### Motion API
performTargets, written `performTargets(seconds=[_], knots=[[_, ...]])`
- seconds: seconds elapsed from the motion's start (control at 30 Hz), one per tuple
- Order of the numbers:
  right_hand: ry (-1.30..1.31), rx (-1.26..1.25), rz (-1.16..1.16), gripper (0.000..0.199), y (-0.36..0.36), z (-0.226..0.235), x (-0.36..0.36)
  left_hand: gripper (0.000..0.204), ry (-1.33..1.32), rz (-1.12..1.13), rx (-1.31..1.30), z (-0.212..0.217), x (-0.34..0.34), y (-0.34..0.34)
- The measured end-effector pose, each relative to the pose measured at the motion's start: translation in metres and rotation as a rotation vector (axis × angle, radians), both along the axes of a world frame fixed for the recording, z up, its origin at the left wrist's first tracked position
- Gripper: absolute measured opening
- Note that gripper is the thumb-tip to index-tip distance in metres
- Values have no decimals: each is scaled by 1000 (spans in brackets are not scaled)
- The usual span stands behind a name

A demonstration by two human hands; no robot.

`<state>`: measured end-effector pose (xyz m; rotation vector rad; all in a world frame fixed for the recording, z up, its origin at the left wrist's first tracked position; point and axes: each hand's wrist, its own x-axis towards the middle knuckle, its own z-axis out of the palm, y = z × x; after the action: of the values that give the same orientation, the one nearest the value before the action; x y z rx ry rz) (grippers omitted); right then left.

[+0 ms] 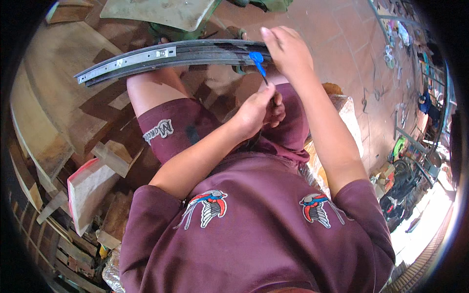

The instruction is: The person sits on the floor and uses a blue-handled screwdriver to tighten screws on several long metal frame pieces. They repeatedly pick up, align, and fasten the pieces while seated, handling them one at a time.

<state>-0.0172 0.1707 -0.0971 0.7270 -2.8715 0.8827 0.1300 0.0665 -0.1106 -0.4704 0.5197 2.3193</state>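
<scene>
A long dark metal rail (210,47) with a silvery perforated strip, resembling a drawer slide, lies across my knees. My right hand (292,53) is at its right end, fingers curled over it, with the grip partly hidden. Closed in a fist above my lap, my left hand (256,110) holds a thin dark stick (266,78). At the stick's upper tip sits a bright blue lump (256,59), against the rail near my right hand. What the lump is made of cannot be told.
Wooden boards (58,88) and offcuts lie to the left, beside a white block with a pink edge (90,195). A pale panel (161,12) is ahead on the tiled floor (342,49). Assorted clutter (405,180) and metal frames line the right side.
</scene>
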Motion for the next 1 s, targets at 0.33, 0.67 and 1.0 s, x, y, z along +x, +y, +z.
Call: performTargets(seconds=[0.33, 0.67, 1.0], knots=[[-1528, -689, -144, 29, 6, 32, 32, 19, 661, 46, -1131, -1, 9, -75], [-1322, -490, -203, 34, -13, 30, 45, 61, 1466, -357, -2182, 30, -61, -264], [-1064, -492, -574, 61, -53, 36, 60, 71, 1454, -490, -2299, 8, -67, -263]])
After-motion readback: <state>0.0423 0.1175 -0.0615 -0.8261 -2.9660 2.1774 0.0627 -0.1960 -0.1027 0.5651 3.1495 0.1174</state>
